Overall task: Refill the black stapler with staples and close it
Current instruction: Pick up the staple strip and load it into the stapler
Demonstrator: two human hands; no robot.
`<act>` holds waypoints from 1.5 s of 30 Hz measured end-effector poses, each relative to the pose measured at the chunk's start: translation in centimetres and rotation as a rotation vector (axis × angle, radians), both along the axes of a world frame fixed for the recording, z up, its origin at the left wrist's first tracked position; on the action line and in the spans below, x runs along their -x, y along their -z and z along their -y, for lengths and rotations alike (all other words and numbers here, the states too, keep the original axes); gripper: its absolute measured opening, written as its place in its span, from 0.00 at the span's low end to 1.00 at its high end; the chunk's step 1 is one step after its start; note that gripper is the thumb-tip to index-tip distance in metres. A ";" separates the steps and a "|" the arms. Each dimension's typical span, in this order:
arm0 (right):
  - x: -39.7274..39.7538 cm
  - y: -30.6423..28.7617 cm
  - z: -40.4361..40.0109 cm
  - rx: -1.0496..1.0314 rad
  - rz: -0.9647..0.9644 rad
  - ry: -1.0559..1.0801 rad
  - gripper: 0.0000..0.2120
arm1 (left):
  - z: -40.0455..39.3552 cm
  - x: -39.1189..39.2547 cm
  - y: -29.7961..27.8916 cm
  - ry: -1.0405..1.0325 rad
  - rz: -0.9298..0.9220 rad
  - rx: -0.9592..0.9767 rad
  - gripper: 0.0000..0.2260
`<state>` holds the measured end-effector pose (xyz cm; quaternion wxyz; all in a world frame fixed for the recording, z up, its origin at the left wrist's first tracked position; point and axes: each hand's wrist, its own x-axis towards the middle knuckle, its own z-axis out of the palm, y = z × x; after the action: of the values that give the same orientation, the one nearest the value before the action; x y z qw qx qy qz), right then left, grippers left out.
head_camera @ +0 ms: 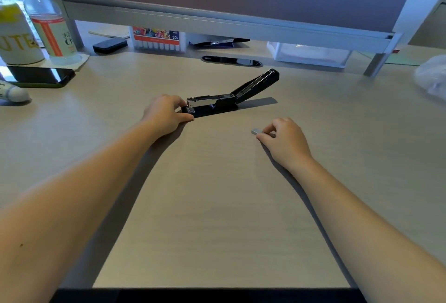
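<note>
While the left hand [166, 114] gripped the front end of the stapler [217, 103], its lid swung open, the right hand [284, 141] pinched staples [256, 131] on the desk [217, 206], well right of it.

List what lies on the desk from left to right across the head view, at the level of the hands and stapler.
Phone → left hand → stapler, lid swung open → strip of staples → right hand → clear plastic bag at the right edge.
</note>
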<state>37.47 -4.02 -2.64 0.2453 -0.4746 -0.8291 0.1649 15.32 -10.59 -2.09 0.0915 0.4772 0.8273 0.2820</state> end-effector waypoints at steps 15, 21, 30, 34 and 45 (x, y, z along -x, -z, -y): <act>4.6 -3.5 5.5 -0.083 -0.183 -0.444 0.09 | 8.2 -2.4 -0.7 0.133 0.042 0.034 0.17; 5.9 -2.7 6.1 -0.073 -0.132 -0.471 0.10 | 9.2 -2.5 -0.2 0.165 0.091 -0.011 0.15; 5.9 -2.6 6.3 -0.010 -0.112 -0.476 0.09 | 9.0 -2.0 0.0 0.183 0.082 -0.006 0.17; 5.8 -2.6 6.4 0.007 -0.109 -0.485 0.08 | 9.0 -2.0 0.0 0.186 0.083 -0.005 0.17; 5.8 -2.6 6.0 0.005 -0.059 -0.499 0.08 | 9.1 -2.1 0.0 0.188 0.080 -0.005 0.17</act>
<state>31.67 -9.98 -0.05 0.2197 -0.2508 -0.9128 0.2360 17.39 -19.72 -2.07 0.1493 0.5415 0.7738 0.2928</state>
